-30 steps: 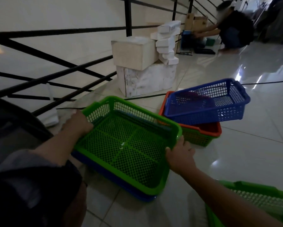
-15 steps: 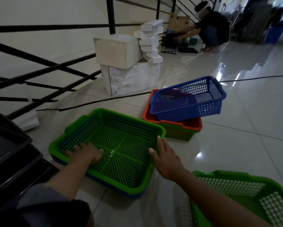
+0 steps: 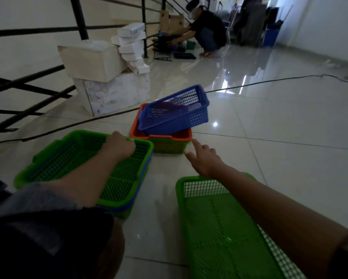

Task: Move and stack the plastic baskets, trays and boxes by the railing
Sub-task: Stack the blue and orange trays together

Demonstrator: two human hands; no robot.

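A green mesh basket [image 3: 54, 158] sits nested on a blue one on the floor at lower left. My left hand [image 3: 119, 146] grips its far rim. My right hand [image 3: 202, 157] is open, fingers spread, index finger almost at the orange basket [image 3: 181, 136], which rests on a green basket. A blue basket [image 3: 175, 115] lies tilted inside the orange one. Another green basket [image 3: 219, 228] lies under my right forearm at lower right.
White foam boxes [image 3: 108, 77] are stacked by the black railing [image 3: 28, 91] at left. A black cable [image 3: 259, 82] crosses the tiled floor. A person [image 3: 207, 31] crouches in the far background among cardboard boxes and a black tray.
My left hand moved from inside the green basket to its far rim. My right hand left the green basket's rim and reached forward toward the orange basket. The view shifted right.
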